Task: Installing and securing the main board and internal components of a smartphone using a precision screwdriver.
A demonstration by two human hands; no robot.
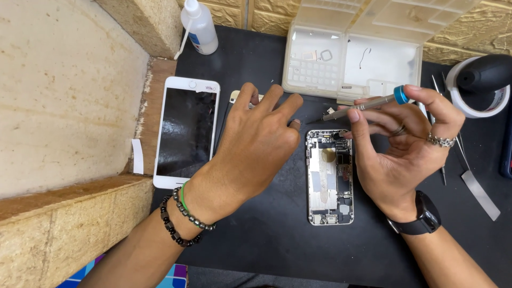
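Right hand point(402, 144) grips a screwdriver point(362, 104) over the opened phone point(329, 184); left hand point(256, 141) open; white bottle point(200, 26), clear parts box point(354, 50), black desk point(277, 229), tan brick walls

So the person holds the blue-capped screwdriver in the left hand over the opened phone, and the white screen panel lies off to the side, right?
Not quite. The head view shows the blue-capped screwdriver in the right hand, not the left. The left hand holds no tool and reaches over the black mat. The rest holds: the opened phone lies beneath the screwdriver, and the white screen panel lies off to the side.
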